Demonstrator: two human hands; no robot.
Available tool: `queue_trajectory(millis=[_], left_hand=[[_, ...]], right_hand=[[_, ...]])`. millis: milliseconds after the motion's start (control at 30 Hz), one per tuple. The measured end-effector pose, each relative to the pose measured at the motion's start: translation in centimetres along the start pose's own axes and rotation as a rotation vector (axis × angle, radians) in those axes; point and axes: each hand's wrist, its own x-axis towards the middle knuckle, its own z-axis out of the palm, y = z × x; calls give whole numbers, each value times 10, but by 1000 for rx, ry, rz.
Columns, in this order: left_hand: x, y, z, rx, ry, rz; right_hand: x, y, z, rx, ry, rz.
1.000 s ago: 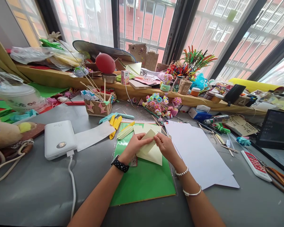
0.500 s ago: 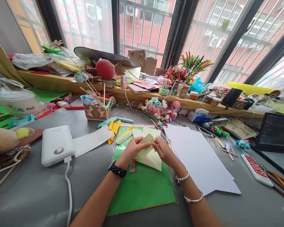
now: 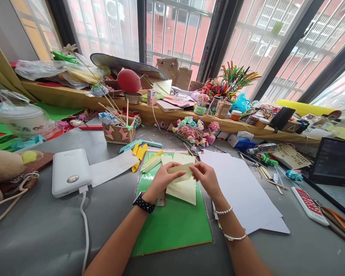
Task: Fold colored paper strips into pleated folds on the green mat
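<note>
My left hand (image 3: 160, 180) and my right hand (image 3: 206, 177) pinch a small folded piece of pale yellow paper (image 3: 181, 171) by its two ends, just above the desk. Under it a larger pale yellow sheet (image 3: 184, 190) lies on a green sheet (image 3: 175, 224) in a clear sleeve. More pale yellow paper pieces (image 3: 178, 158) lie just beyond my fingers. My left wrist has a black watch, my right wrist a bead bracelet and a bangle.
White sheets (image 3: 241, 188) lie to the right, a white power bank (image 3: 70, 171) with its cable to the left. A cardboard box with sticks (image 3: 119, 132), paper flowers (image 3: 192, 130), a calculator (image 3: 310, 200) and a tablet (image 3: 335, 161) ring the grey desk. A cluttered wooden ledge runs under the windows.
The small yellow piece has turned from a tilted, pointed shape to a flat horizontal strip between my hands. Both hands stayed over the green sheet.
</note>
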Motion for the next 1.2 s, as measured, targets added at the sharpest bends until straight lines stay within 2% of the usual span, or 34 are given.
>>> queue_trajectory(millis=[100,200,267,400,600,767,867,1000,1200], left_hand=[[1,3,0,-179,108,-55],[1,4,2,-346,97,-104],[1,3,3,-351,43,-110],[1,1,4,-224,-58,-113],[1,-4,3,-250,62,-18],[1,-4,5,-242,32,-23],[1,-4,4,-325,51,-25],[2,-3,1,-327,55,-44],[1,2,-2,-175,4,0]], right_hand=[[1,1,0,173,79,84],[2,1,3,295,148,147],[1,-1,6,348,174,170],[-2,-2,12,367,95,185],[-3,-3,14,215,14,137],[-3,-2,17,177,-60,142],[-2,-3,12,134,-60,93],[-2,-6,2,32,59,-74],[-2,-9,-1,-154,-129,-283]])
